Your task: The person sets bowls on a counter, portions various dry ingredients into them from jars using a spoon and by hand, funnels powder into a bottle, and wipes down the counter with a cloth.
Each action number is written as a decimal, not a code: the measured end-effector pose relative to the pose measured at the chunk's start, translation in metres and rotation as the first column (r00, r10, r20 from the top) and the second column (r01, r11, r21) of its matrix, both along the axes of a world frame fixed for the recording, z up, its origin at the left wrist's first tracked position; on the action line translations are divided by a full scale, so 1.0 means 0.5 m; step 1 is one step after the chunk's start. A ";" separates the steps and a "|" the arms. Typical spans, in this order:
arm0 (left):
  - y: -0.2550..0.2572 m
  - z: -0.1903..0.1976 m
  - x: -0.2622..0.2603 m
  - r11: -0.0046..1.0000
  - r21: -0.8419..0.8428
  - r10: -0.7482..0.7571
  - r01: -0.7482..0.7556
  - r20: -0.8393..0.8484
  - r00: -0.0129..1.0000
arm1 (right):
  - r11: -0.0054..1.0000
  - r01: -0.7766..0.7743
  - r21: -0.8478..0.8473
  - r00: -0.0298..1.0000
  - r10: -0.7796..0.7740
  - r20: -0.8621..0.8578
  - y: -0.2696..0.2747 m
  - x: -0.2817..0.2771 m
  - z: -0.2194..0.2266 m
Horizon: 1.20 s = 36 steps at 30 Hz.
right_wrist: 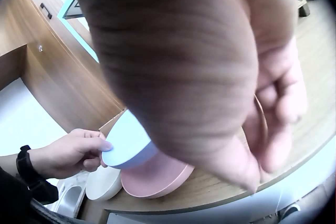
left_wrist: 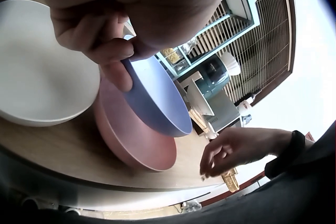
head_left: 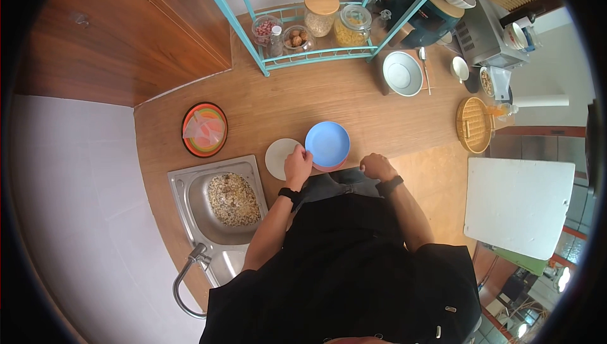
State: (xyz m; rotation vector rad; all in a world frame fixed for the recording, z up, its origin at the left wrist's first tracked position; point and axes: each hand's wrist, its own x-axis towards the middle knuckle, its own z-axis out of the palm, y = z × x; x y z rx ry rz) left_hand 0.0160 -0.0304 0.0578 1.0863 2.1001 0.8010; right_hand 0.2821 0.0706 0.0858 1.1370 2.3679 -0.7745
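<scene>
My left hand [head_left: 298,165] pinches the rim of a blue bowl [head_left: 327,144] between thumb and fingers. In the left wrist view the blue bowl [left_wrist: 160,98] is tilted above a pink bowl [left_wrist: 128,132], which rests on the counter. A white bowl [left_wrist: 42,71] stands beside the pink one; from the head, this white bowl [head_left: 277,157] is left of the blue. To the right of the bowls, my right hand [head_left: 378,167] hangs near the counter edge, fingers loosely curled; the right wrist view gives this hand [right_wrist: 210,77] large, and no held object is plain.
A sink [head_left: 258,186] with grainy contents lies at the left, below an orange-rimmed plate [head_left: 219,145]. Behind stand a turquoise rack [head_left: 316,58] with jars and a pale bowl [head_left: 403,73]. A woven basket [head_left: 474,124] and a white board [head_left: 518,202] are at the right.
</scene>
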 end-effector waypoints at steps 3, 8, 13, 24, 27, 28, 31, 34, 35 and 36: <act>0.019 0.012 0.019 0.999 -0.031 -0.022 0.023 0.012 1.000 | 0.928 0.368 0.061 0.917 -0.351 -0.187 0.012 -0.028 0.017; 0.055 0.000 0.068 0.993 -0.019 -0.113 0.114 0.061 0.992 | 0.649 0.626 -0.433 0.625 -0.749 -0.220 0.063 -0.020 0.060; 0.064 0.003 0.105 0.947 0.144 -0.313 0.288 0.211 0.926 | 0.785 0.581 -0.214 0.737 -0.619 -0.270 0.075 0.095 -0.032; 0.103 -0.013 0.181 0.961 -0.052 -0.266 0.270 0.074 0.961 | 0.911 0.397 -0.115 0.885 -0.413 -0.216 0.126 0.166 -0.176; 0.126 -0.002 0.242 0.968 -0.072 -0.240 0.240 0.011 0.971 | 0.921 0.374 -0.109 0.914 -0.386 -0.127 0.176 0.175 -0.134; 0.132 0.004 0.256 0.971 -0.101 -0.220 0.215 -0.040 0.975 | 0.917 0.395 -0.057 0.916 -0.398 -0.060 0.202 0.180 -0.121; 0.140 0.009 0.296 0.981 -0.144 -0.140 0.127 -0.086 0.986 | 0.586 0.743 -0.322 0.520 -0.809 -0.273 0.317 0.209 -0.057; 0.142 -0.003 0.319 0.966 -0.225 -0.166 0.125 -0.173 0.971 | 0.371 0.761 -0.532 0.213 -0.918 -0.336 0.419 0.213 -0.062; 0.138 -0.009 0.324 0.963 -0.239 -0.167 0.121 -0.184 0.968 | 0.365 0.753 -0.547 0.209 -0.922 -0.327 0.439 0.212 -0.087; 0.139 -0.014 0.328 0.958 -0.254 -0.186 0.132 -0.204 0.961 | 0.412 0.716 -0.564 0.251 -0.905 -0.343 0.458 0.211 -0.128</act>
